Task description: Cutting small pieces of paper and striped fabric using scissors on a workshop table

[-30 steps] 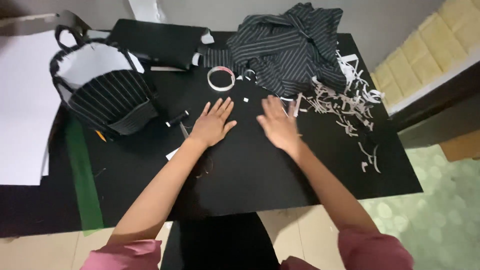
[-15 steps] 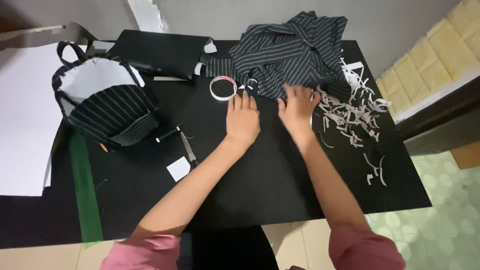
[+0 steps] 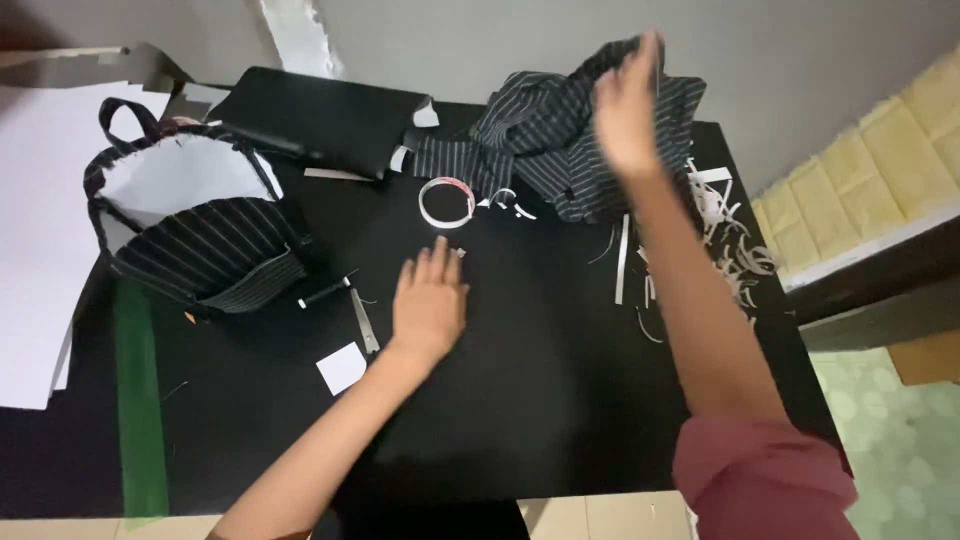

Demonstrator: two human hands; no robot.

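On the black table (image 3: 560, 420), the left hand (image 3: 428, 305) is laid flat, fingers spread, nothing held. Striped cloth (image 3: 570, 150) is heaped at the far edge and is gripped by the raised right hand (image 3: 625, 105), though motion blur hides the fingers. A striped bag (image 3: 200, 245) stands sewn at left; paper scraps (image 3: 730, 240) are left uncleared.

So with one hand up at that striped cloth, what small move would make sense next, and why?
Probably lift the striped cloth up and draw it toward the bare middle of the black table. The right hand is raised at the bunched cloth's top edge, though blur hides its grip; the left hand lies flat on the table, near the tape roll.
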